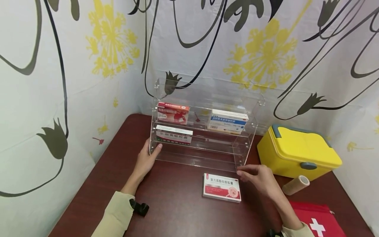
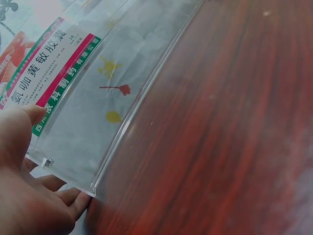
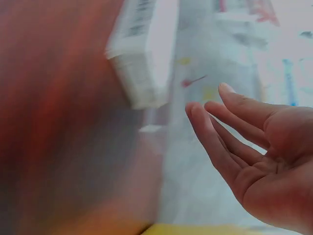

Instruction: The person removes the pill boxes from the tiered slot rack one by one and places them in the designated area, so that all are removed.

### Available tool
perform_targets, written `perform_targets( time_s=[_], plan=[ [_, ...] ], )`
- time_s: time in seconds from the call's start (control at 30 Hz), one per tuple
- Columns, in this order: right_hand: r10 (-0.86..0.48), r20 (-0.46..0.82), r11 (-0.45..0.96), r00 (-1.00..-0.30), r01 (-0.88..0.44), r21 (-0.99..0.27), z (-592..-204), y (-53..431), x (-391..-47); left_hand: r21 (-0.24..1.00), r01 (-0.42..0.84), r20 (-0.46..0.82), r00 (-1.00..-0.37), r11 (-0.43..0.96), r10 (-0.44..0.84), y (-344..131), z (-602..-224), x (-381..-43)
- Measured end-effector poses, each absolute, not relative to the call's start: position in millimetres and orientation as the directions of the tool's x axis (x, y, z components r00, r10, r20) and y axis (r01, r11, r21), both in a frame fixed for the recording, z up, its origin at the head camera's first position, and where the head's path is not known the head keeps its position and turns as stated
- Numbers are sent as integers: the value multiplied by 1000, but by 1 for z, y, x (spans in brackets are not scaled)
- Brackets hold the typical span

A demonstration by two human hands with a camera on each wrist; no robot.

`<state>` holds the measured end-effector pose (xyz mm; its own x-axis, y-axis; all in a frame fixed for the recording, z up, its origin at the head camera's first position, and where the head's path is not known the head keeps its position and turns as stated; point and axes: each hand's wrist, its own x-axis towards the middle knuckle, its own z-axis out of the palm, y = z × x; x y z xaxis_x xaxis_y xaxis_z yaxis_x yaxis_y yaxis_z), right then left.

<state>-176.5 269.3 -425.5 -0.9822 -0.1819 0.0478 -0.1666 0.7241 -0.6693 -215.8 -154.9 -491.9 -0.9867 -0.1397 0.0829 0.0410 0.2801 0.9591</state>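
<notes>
A clear acrylic display rack (image 1: 195, 161) stands on the table, its tiers stepped. My left hand (image 1: 147, 158) grips the rack's left side panel, thumb in front and fingers behind, as the left wrist view also shows. At the rack's lower right corner is my right hand (image 1: 260, 177), fingers extended and holding nothing. Just left of it a white-and-red medicine box (image 1: 221, 187) lies flat on the table. On the rack are a red medicine box (image 1: 173, 113), a white-and-blue one (image 1: 227, 121) and, lower left, a white-and-green one (image 2: 46, 63).
A yellow lidded box (image 1: 299, 151) stands right of the rack. In front of it is a cardboard-coloured roll (image 1: 296, 185), and nearer lies a red pouch (image 1: 316, 220) with a white cross. Patterned cloth (image 1: 201, 59) hangs behind the dark wooden table (image 1: 174, 210).
</notes>
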Motion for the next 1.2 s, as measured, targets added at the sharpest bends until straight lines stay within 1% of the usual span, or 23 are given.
perform_targets(
  time_s=[0.1, 0.17, 0.23, 0.33, 0.43, 0.53, 0.67, 0.83, 0.97, 1.07, 1.2],
  plan=[
    [-230, 209, 756, -951, -309, -577, -405, 248, -180, 960, 42, 83, -987, 277, -138, -155, -492, -216],
    [-267, 311, 756, -912, -399, -520, -392, 229, -185, 961, 40, 80, -988, 274, -135, -155, -492, -215],
    [-309, 392, 729, -867, -480, -487, -381, 209, -191, 963, 40, 78, -987, 265, -137, -156, -493, -215],
    [-367, 491, 681, -790, -588, -437, -371, 177, -204, 969, 36, 72, -987, 245, -140, -157, -495, -215],
    [-418, 536, 650, -733, -654, -387, -365, 150, -219, 975, 34, 68, -987, 221, -146, -157, -498, -215],
    [-458, 527, 645, -716, -675, -357, -362, 129, -233, 978, 35, 66, -987, 206, -146, -158, -500, -216],
    [-483, 482, 651, -731, -668, -361, -363, 114, -248, 979, 31, 60, -988, 199, -141, -157, -500, -217],
    [-486, 426, 644, -763, -642, -416, -366, 108, -256, 980, 38, 66, -989, 193, -136, -154, -500, -218],
    [-468, 369, 640, -803, -596, -485, -367, 105, -260, 981, 34, 61, -989, 193, -135, -154, -500, -218],
    [-462, 333, 630, -822, -569, -529, -366, 103, -263, 982, 14, 38, -991, 188, -126, -153, -482, -210],
    [-468, 310, 617, -828, -557, -556, -366, 102, -265, 984, -4, 17, -993, 176, -121, -151, -460, -197]
  ],
)
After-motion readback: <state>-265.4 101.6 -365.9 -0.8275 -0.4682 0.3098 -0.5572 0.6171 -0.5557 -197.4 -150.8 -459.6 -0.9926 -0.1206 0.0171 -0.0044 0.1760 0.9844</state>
